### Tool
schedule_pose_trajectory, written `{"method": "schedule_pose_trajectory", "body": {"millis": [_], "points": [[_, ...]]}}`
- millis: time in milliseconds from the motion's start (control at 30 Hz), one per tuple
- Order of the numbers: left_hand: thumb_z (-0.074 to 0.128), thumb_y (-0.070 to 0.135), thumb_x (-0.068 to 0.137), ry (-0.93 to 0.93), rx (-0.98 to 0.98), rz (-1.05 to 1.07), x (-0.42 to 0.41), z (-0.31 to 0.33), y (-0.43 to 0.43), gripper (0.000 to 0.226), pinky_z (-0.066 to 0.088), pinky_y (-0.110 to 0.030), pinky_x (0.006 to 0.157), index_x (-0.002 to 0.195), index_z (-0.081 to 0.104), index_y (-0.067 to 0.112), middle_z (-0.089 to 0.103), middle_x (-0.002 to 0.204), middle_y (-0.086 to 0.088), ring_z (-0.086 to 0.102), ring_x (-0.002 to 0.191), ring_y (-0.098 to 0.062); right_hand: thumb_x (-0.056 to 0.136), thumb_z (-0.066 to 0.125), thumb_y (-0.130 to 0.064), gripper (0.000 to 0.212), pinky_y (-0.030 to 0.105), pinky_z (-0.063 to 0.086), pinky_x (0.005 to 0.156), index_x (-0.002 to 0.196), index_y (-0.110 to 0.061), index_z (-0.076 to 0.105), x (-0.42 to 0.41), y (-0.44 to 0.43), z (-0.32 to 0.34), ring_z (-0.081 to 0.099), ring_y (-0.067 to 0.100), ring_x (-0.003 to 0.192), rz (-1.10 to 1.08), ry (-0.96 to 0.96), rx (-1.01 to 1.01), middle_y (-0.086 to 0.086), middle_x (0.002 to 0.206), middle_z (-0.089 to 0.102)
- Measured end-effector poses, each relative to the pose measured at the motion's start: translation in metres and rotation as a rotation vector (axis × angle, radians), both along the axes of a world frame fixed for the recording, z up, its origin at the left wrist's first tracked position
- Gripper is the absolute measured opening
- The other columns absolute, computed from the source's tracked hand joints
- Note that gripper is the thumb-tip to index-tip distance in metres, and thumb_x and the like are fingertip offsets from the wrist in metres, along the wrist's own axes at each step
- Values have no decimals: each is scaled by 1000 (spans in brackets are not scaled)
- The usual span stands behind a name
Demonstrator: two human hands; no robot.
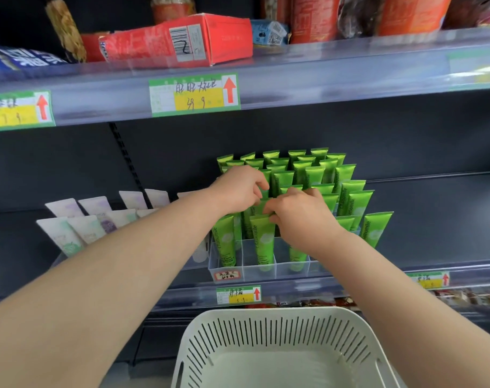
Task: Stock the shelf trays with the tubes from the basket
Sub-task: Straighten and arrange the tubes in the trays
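I see the white basket (283, 351) at six o'clock, apparently empty. At twelve, the clear divided tray (266, 268) holds upright green tubes (350, 203). My left hand (239, 189) and right hand (299, 212) pinch one tube's crimped top, fingers narrow. Light, soft, slick: I'd grip the flat crimp.

Middle shelf (434, 219): dark, with a clear front rail. Clear divided tray (266, 268) sits on it directly under the fingers (262, 189), packed with upright green tubes (350, 203) behind and right of them. Left of the fingers, white tubes (78, 228) lean in a second tray. Upper shelf (322, 77), above the fingers, carries a red box (182, 40) and snack packs (406, 15).
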State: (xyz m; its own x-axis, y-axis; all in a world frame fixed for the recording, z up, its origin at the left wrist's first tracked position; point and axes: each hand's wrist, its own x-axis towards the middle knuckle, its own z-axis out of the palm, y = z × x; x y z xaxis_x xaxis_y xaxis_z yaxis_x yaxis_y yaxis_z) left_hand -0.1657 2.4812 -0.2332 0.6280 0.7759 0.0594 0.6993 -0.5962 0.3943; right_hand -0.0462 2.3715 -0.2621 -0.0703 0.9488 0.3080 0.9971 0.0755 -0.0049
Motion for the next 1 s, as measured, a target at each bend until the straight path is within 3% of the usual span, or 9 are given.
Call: {"method": "schedule_pose_trajectory", "body": {"millis": [167,267,467,567,767,1000], "points": [[70,3,84,41,-4,-5,1,-3,0,44,53,-36,90,124,61,19,69,107,0,64,96,-14,95,49,-16,32,40,31,88,120,-34,57,3,-10,1,45,19,111,12,31,-78,-11,107,65],[70,6,85,37,-4,-8,0,-3,-1,47,53,-37,91,128,58,21,68,102,4,63,95,-13,97,47,-33,25,41,31,90,119,-33,58,6,-14,3,44,19,114,13,81,-74,-10,108,65],[71,7,85,23,-25,-12,0,-1,-3,53,52,-34,90,133,53,20,62,89,10,62,92,-11,94,45,-51,30,41,35,89,111,-33,61,12,-17,6,46,19,112,-2,119,-56,-11,103,66],[75,14,83,-27,-57,-2,-3,5,-3,51,50,-29,87,130,55,16,67,86,12,63,89,-9,94,44,-50,30,40,35,86,110,-31,61,14,-15,9,47,20,110,-21,119,-9,-10,104,66],[74,9,81,-125,22,107,-4,7,10,45,52,-31,90,122,62,20,69,104,2,65,94,-13,98,43,-37,23,39,35,86,111,-30,59,19,-11,8,51,20,108,-57,139,55,-8,110,65],[60,-9,81,-7,77,127,4,-7,22,55,52,-28,80,125,60,24,62,87,12,61,89,-11,96,46,-37,25,40,36,88,118,-29,58,24,-9,2,51,20,111,-62,159,58,-7,114,63]]}}
